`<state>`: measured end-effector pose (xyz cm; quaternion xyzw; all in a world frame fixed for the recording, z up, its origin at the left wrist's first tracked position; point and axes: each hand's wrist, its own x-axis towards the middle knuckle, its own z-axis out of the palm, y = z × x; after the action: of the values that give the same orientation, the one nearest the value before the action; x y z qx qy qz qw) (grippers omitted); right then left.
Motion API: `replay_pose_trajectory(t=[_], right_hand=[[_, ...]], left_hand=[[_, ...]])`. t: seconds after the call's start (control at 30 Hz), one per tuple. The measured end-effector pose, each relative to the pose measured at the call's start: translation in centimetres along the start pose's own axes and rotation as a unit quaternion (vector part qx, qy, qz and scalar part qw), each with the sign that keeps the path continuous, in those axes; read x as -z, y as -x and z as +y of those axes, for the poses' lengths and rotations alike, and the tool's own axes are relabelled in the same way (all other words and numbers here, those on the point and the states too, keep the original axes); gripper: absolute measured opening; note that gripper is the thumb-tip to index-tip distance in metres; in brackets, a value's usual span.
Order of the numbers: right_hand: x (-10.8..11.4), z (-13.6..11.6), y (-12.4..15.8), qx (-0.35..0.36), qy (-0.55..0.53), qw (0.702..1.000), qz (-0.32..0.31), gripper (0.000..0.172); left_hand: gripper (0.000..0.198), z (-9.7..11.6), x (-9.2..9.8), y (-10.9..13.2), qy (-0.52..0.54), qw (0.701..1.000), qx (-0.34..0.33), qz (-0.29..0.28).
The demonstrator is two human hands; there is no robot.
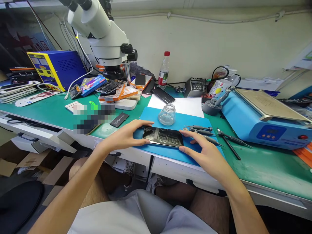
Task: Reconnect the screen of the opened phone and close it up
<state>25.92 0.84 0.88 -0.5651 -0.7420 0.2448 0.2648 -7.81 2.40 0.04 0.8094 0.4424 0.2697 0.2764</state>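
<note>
A dark glossy phone (162,136) lies on the blue mat (156,113) near the bench's front edge, with light reflected in its screen. My left hand (129,134) grips its left end, thumb at the near corner and fingers at the far one. At the right end my right hand (200,146) holds it the same way, between thumb and fingers. Just behind the phone stands an open glass jar (167,114). Several grey screwdrivers (201,130) lie beside my right hand. A black battery (119,120) rests left of the mat.
A microscope (104,42) rises at the back left beside a blue and yellow box unit (57,68). A bottle (163,71) and another phone (162,95) are behind the jar. At right sit a soldering iron holder (212,106) and a blue heating unit (265,120).
</note>
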Motion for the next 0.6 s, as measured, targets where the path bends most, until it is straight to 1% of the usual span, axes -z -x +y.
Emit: replay_pose_trajectory(t=[0.17,0.27,0.43,0.6], right_hand=[[-0.7,0.4,0.4,0.075,0.039,0.996,0.033,0.036],[-1.1,0.6,0.8,0.107,0.054,0.992,0.039,0.031],[-1.4,0.9,1.0,0.148,0.081,0.984,0.054,0.031],[-1.5,1.3,1.3,0.189,0.112,0.973,0.071,0.034]], left_hand=[[0.070,0.0,-0.1,0.1,-0.019,1.000,-0.014,0.003],[0.070,0.0,-0.1,0.1,-0.011,1.000,-0.016,0.008],[0.067,0.1,-0.2,0.1,0.005,0.999,-0.033,0.025],[0.065,0.3,-0.3,0.2,-0.007,0.999,-0.038,0.025]])
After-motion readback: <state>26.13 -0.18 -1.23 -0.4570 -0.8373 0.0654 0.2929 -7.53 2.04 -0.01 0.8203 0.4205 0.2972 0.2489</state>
